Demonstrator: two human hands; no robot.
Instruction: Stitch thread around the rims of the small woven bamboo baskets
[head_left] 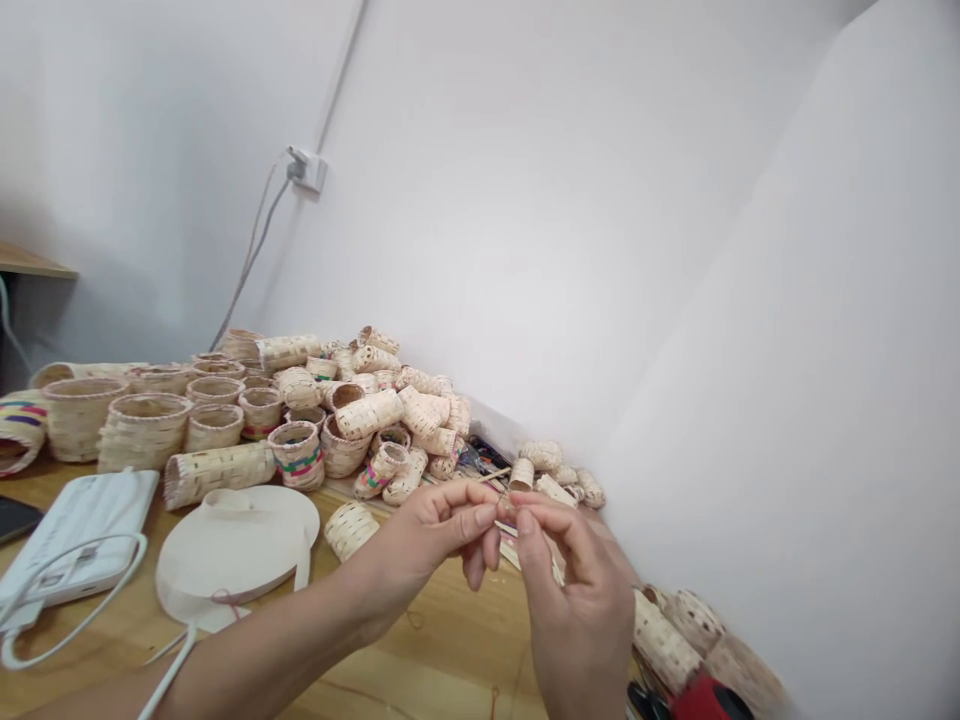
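Observation:
My left hand (457,525) is raised above the wooden table (442,650), its thumb and forefinger pinched together. Right beside it, fingertips almost touching, my right hand (574,570) makes a similar pinch. Something thin, perhaps thread or a needle, seems to be between the fingertips, but it is too small to make out. Behind the hands lies a heap of small woven baskets (371,413). One woven piece (350,530) rests on the table near my left wrist.
At left are a white power bank (90,530) with a white cable, a dark phone (15,518) and a round pale roll of ribbon (232,545). More woven pieces (664,640) and a red object (709,700) sit at lower right. A socket (307,172) is on the wall.

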